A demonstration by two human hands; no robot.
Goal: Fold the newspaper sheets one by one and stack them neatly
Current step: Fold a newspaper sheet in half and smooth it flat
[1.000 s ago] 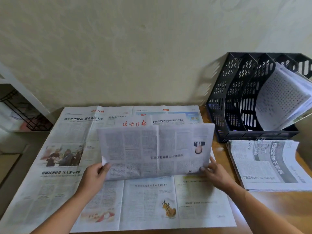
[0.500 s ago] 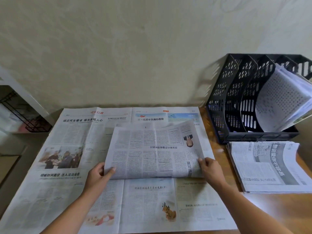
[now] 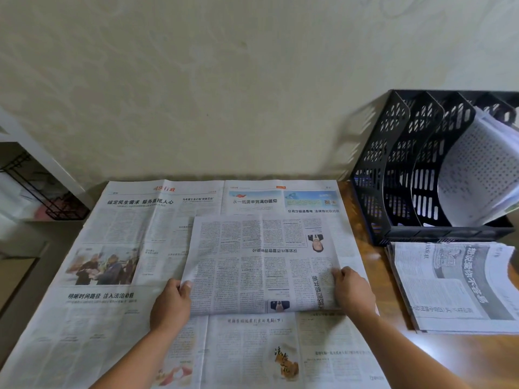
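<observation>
Wooden desk (image 3: pixel 365 220): both hands' grip pinches folded sheet (image 3: pixel 261 262) side edges.

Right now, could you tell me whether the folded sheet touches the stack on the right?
Apart. The head view shows bare wood between the folded sheet and the stack.

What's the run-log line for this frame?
step: folding sheet | left hand: grips folded sheet left edge | right hand: grips right edge | sheet: flat on open newspaper | stack: right, by file rack
</observation>
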